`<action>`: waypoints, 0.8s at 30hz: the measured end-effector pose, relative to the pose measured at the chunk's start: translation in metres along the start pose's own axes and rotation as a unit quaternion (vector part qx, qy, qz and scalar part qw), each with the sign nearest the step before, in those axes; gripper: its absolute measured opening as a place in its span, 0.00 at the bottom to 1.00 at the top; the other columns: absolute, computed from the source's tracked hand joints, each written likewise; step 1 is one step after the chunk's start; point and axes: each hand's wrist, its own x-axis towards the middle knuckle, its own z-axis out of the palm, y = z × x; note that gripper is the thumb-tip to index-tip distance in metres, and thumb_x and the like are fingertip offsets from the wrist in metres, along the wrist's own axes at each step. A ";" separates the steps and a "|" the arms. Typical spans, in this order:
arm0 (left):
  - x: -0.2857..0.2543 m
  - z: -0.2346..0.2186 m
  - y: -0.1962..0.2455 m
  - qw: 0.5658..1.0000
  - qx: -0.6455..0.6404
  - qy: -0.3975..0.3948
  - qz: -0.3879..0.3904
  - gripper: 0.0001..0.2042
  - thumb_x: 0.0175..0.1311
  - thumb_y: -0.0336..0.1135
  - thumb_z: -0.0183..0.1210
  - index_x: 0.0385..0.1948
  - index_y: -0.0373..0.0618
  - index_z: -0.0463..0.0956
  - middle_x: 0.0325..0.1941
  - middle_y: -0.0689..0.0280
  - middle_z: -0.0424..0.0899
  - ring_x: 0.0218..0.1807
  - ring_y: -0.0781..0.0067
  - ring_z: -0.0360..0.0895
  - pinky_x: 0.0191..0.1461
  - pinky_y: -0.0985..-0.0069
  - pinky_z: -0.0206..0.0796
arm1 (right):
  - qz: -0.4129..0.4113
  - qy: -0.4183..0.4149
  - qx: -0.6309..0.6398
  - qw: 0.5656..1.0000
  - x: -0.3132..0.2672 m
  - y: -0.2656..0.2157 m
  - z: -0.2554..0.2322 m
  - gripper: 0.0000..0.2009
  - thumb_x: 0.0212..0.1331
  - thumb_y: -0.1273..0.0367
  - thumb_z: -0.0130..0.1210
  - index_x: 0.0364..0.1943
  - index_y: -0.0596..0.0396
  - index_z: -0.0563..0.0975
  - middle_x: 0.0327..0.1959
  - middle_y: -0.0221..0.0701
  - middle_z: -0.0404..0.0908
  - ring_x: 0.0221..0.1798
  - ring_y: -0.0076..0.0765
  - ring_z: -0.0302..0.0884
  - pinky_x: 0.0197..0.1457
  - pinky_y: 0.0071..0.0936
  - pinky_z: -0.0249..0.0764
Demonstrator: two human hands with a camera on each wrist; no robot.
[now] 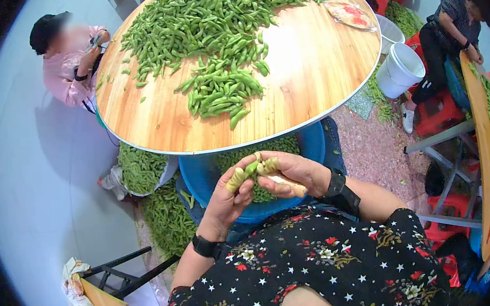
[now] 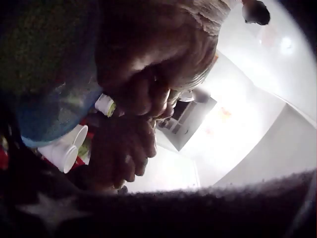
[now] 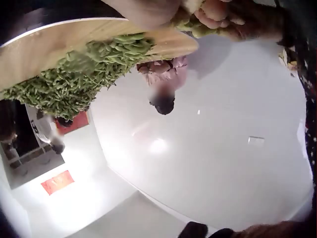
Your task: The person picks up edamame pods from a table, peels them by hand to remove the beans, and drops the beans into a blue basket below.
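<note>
Over the blue tub, my two hands meet at one green soybean pod. My left hand pinches it from one side, its thumb wrapped in a pale yellowish covering. From the other side my right hand pinches the pod, with similar wrapping on its digits. Shelled green beans lie in the tub beneath. Both hands look dark in the left wrist view, and the pod is hidden there. At the top of the right wrist view, the hands are partly cut off by the frame.
A round wooden table bearing a heap of pods stands ahead. More pods pile on the floor at left. White buckets stand at right. One person in pink sits at left, another person at right.
</note>
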 end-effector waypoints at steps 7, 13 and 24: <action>0.006 0.015 0.008 0.432 0.819 0.075 0.371 0.14 0.53 0.27 0.62 0.43 0.42 0.79 0.30 0.62 0.82 0.27 0.65 0.78 0.33 0.70 0.70 | -0.004 0.112 -0.192 0.975 0.001 0.003 -0.001 0.08 0.66 0.68 0.38 0.44 0.53 0.67 0.21 0.30 0.73 0.12 0.27 0.69 0.09 0.23 0.63; 0.007 0.017 0.003 0.613 0.737 0.109 0.262 0.10 0.56 0.25 0.59 0.41 0.40 0.80 0.33 0.60 0.84 0.32 0.67 0.81 0.37 0.75 0.71 | 0.002 0.156 -0.418 0.895 -0.008 -0.013 0.018 0.07 0.65 0.69 0.41 0.41 0.56 0.67 0.18 0.32 0.74 0.18 0.30 0.77 0.17 0.28 0.71; 0.016 -0.007 -0.008 0.743 0.610 0.189 0.199 0.09 0.61 0.22 0.51 0.39 0.37 0.78 0.29 0.70 0.80 0.29 0.79 0.74 0.34 0.83 0.65 | -0.241 0.076 -0.676 0.692 0.008 0.004 -0.024 0.09 0.58 0.70 0.51 0.40 0.58 0.69 0.22 0.48 0.75 0.30 0.59 0.76 0.30 0.41 0.72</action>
